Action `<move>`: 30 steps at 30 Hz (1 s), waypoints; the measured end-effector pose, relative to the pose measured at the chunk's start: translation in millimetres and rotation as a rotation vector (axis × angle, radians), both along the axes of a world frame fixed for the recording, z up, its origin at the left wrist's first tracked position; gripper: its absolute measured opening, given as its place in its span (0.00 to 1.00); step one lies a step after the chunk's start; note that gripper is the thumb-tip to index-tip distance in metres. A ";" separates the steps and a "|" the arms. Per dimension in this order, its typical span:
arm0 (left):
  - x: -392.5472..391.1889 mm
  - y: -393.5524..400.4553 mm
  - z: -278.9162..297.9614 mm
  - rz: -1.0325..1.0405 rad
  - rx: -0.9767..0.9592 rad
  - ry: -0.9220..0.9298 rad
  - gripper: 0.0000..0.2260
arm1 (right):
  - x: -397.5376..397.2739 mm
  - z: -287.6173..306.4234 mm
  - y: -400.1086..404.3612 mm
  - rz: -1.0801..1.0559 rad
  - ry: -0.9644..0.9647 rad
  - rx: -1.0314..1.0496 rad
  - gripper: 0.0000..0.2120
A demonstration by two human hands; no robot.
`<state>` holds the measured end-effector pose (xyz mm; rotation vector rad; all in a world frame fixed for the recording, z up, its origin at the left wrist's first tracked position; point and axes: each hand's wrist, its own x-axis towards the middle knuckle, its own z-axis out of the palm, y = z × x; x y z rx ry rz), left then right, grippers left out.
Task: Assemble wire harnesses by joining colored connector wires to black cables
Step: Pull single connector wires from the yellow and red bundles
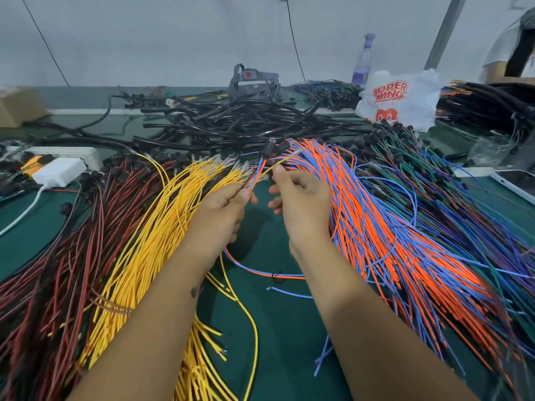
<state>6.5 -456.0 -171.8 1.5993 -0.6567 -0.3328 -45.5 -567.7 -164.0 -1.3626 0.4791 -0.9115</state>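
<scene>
My left hand [224,211] pinches an orange-and-blue wire pair [257,173] that rises to a black connector [270,146]. My right hand [299,198] pinches a single yellow wire [278,164] by its tip, close beside that pair. A yellow wire bundle [162,227] lies under my left forearm. An orange-and-blue bundle [385,227] lies to the right of my right hand. A heap of black cables [231,123] sits at the back of the green table [278,328].
Red-and-black wires [58,256] fill the left side, green and blue wires [463,198] the right. A white charger [58,172], a plastic bag [402,96], a bottle [363,62] and a cardboard box [17,107] stand around. A person [509,47] sits at far right.
</scene>
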 end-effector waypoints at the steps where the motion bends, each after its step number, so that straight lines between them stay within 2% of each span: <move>1: 0.1 -0.1 -0.3 0.016 0.016 -0.037 0.13 | 0.1 0.3 1.1 0.022 0.013 -0.014 0.12; 4: -1.2 -0.4 -0.7 -0.020 0.054 -0.162 0.13 | 0.6 -1.1 4.8 0.070 0.034 -0.139 0.17; 7: -0.3 -0.8 -1.5 -0.053 0.045 -0.121 0.12 | 1.3 -4.0 5.8 0.060 0.037 -0.193 0.18; 11: 1.8 -0.9 -1.3 -0.050 -0.025 0.005 0.13 | 3.5 -5.2 6.6 0.098 0.054 -0.154 0.12; 15: 1.2 -0.6 -0.5 -0.048 -0.048 0.046 0.13 | 2.9 -5.1 7.9 0.159 0.029 -0.096 0.12; 22: 2.9 -2.4 -3.4 0.030 -0.043 0.049 0.13 | 1.1 -3.9 9.2 0.155 0.079 -0.195 0.07; 27: 5.6 -2.3 -3.2 0.106 -0.047 0.022 0.12 | 0.1 -2.9 9.3 0.181 0.018 -0.147 0.10; 30: 5.1 -1.9 -4.6 0.087 -0.034 0.014 0.12 | -0.9 -3.1 9.8 0.216 -0.025 -0.033 0.07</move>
